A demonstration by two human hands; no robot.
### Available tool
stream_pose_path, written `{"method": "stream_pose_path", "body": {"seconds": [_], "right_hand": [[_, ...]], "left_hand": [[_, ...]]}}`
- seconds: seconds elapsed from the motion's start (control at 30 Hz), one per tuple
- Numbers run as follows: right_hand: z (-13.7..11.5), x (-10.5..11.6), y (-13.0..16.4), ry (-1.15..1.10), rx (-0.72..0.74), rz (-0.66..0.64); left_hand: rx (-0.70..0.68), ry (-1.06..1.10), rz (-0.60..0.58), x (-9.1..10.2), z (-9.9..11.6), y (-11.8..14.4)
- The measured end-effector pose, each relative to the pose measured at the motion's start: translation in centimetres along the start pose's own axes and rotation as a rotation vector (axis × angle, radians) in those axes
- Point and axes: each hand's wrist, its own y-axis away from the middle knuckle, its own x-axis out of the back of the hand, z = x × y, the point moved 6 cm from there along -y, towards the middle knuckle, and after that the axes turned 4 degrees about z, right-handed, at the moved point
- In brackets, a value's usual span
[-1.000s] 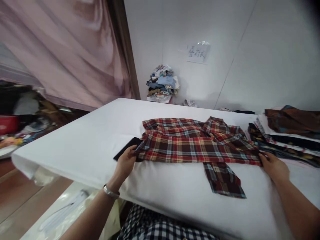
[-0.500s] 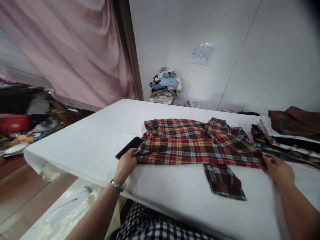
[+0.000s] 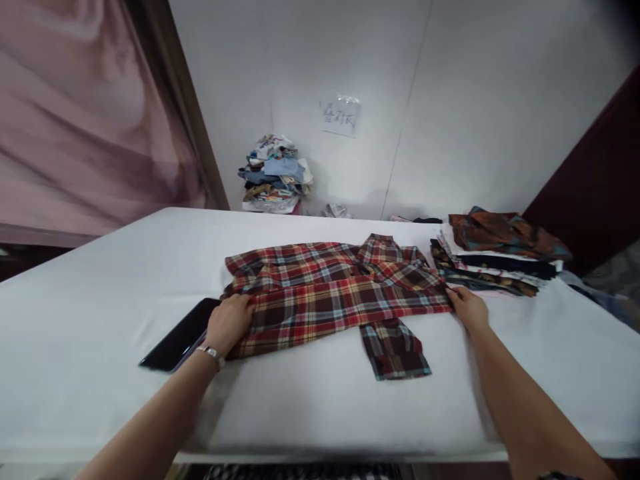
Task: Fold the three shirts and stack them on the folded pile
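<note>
Nearest, on the white surface (image 3: 100, 307): left hand (image 3: 228, 323), grip closed on the left edge of the plaid shirt (image 3: 320, 293), beside a flat black slab (image 3: 180, 335), possibly a phone; right hand (image 3: 469, 308), fingers at the shirt's right edge, grip unclear. Plaid shirt, red, brown, cream and light blue check, lying flat mid-surface and folded lengthwise, one sleeve (image 3: 395, 348) hanging toward the near edge. Beyond: stack of folded garments (image 3: 500, 252) at right, heap of clothes (image 3: 275, 175) against the wall, paper label (image 3: 339, 116) above.

Black tablet (image 3: 179, 337) near left on white surface (image 3: 100, 280); folded garment stack (image 3: 497, 250) right; clothes heap (image 3: 275, 173) far.
</note>
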Motion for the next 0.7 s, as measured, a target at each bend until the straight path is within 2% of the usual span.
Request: {"method": "stream_pose_path", "body": {"seconds": [0.1, 0.2, 0.3, 0.37, 0.4, 0.47, 0.57, 0.63, 0.7], "right_hand": [[0.0, -0.4, 0.2, 0.041, 0.004, -0.014], [-0.4, -0.4, 0.1, 0.047, 0.034, 0.019], [-2.3, 0.9, 0.1, 0.024, 0.143, 0.186], [-4.1, 1.8, 0.4, -0.019, 0.233, 0.276], [-5.2, 1.9, 0.7, -0.056, 0.283, 0.275], [-7.2, 1.3, 1.3, -0.132, 0.381, 0.157], [-8.7, -0.7, 2.1, -0.17, 0.429, -0.097], [-8.7, -1.6, 2.2, -0.171, 0.405, -0.167], [-8.4, -1.9, 2.2, -0.192, 0.381, -0.177]], "left_hand": [[0.111, -0.05, -0.05, -0.8, -2.1, -0.2], [0.177, -0.074, -0.05, -0.2, -3.6, -0.4], [0.132, -0.041, 0.011, 1.5, -2.3, -1.9], [0.042, 0.029, 0.086, 2.7, 0.8, -3.7], [-0.024, 0.073, 0.108, 3.1, 3.0, -4.8], [-0.157, 0.166, 0.086, 3.1, 8.2, -7.1], [-0.246, 0.316, -0.043, 1.1, 16.4, -10.7], [-0.271, 0.352, -0.079, -1.0, 21.3, -13.2], [-0.252, 0.377, -0.099, -3.4, 25.1, -15.6]]}}
